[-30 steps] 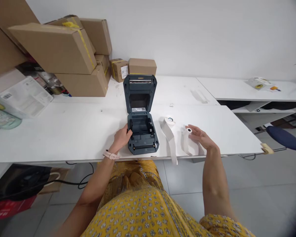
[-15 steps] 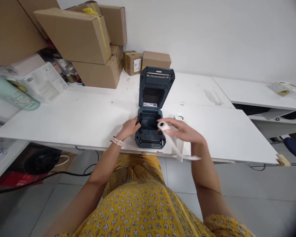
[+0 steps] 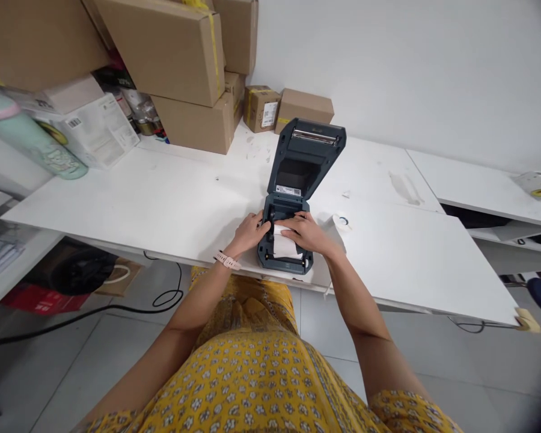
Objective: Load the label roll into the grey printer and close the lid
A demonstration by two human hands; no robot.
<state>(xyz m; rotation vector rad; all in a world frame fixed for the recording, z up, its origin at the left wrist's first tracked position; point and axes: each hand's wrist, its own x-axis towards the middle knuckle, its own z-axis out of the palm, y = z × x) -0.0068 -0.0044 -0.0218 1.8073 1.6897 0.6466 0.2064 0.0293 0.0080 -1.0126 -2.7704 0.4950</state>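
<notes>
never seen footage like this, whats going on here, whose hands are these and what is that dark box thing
The camera sits on a person's head and looks down, so both arms are the wearer's own. The dark box is a small printer with its lid flipped up, standing on a white table. The left hand holds the printer's left edge. The right hand lies over a white paper roll sitting in the open bay; whether it grips the roll is unclear. A second roll lies just right of the printer. Cardboard boxes are stacked back left.
</notes>
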